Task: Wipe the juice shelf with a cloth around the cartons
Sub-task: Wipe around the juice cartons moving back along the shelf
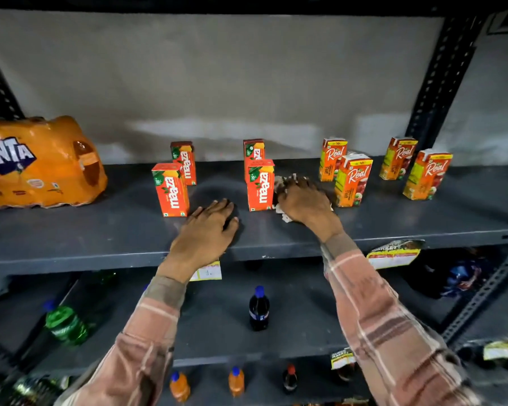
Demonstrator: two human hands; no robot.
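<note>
The dark grey juice shelf (123, 227) carries several small cartons. Red Maaza cartons stand left of centre (170, 190) and at centre (260, 186), each with another behind it. Orange Real cartons (353, 180) stand to the right. My right hand (304, 202) presses a crumpled whitish cloth (285, 183) flat on the shelf, in the gap between the centre Maaza carton and the nearest Real carton. Most of the cloth is hidden under the hand. My left hand (207, 232) lies palm down on the shelf front between the two front Maaza cartons, fingers spread, holding nothing.
A shrink-wrapped orange Fanta pack (38, 162) lies at the shelf's left end. A perforated metal upright (443, 74) rises at the right. Lower shelves hold a dark cola bottle (258, 309), a green bottle (65, 323) and small orange bottles (179, 386). Price tags (393, 253) hang on the shelf edge.
</note>
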